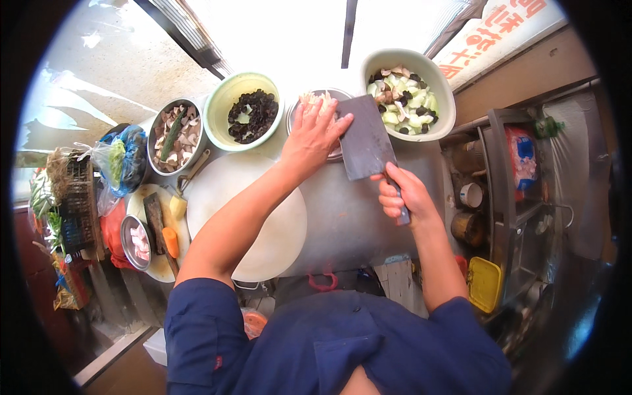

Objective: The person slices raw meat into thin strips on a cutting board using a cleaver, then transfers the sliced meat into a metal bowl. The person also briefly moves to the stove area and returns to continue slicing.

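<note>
My right hand (408, 191) grips the handle of a Chinese cleaver (368, 136), its broad dark blade pointing away from me and slanting left. The blade's far end is beside a metal bowl (290, 121) at the back of the counter. Palm down, my left hand (316, 131) lies over this bowl, thumb apart and close to the blade. Pale sliced food (322, 95) shows past my fingertips; the hand hides most of the bowl, and I cannot tell whether it grasps any slices. Nearer me, to the left, lies a round white cutting board (261, 222) with nothing on it.
Left of the bowl stand a green basin (212, 118) of black wood ear fungus and a metal pot (151, 148) of sliced mushrooms. A basin (447, 106) of mixed vegetables stands right. Far left, another board (143, 197) carries a carrot (170, 242) and a meat bowl (125, 244).
</note>
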A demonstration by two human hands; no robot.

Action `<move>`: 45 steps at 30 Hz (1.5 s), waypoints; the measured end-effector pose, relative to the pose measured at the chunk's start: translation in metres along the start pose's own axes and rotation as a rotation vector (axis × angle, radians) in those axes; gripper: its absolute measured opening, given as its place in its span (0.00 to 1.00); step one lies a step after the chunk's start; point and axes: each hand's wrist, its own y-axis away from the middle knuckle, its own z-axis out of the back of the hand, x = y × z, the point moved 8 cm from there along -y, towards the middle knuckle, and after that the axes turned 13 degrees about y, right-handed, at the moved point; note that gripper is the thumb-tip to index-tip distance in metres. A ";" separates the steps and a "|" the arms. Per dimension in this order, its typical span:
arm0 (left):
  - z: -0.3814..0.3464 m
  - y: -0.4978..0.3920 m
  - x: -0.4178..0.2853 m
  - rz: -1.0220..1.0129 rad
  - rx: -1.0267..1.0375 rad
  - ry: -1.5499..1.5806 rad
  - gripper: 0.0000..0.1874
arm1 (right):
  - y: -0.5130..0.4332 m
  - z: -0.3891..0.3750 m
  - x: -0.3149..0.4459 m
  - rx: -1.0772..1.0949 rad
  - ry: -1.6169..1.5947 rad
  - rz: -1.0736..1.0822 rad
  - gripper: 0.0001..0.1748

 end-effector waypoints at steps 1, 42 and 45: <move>0.002 -0.006 0.005 0.015 -0.030 0.039 0.42 | 0.007 0.006 -0.002 -0.016 -0.008 -0.019 0.24; -0.009 0.555 -0.085 1.723 -0.875 1.234 0.13 | -0.121 -0.277 -0.127 0.201 2.047 0.834 0.18; -0.022 0.545 -0.081 1.672 -0.955 1.405 0.06 | -0.099 -0.298 -0.168 0.384 2.093 0.937 0.17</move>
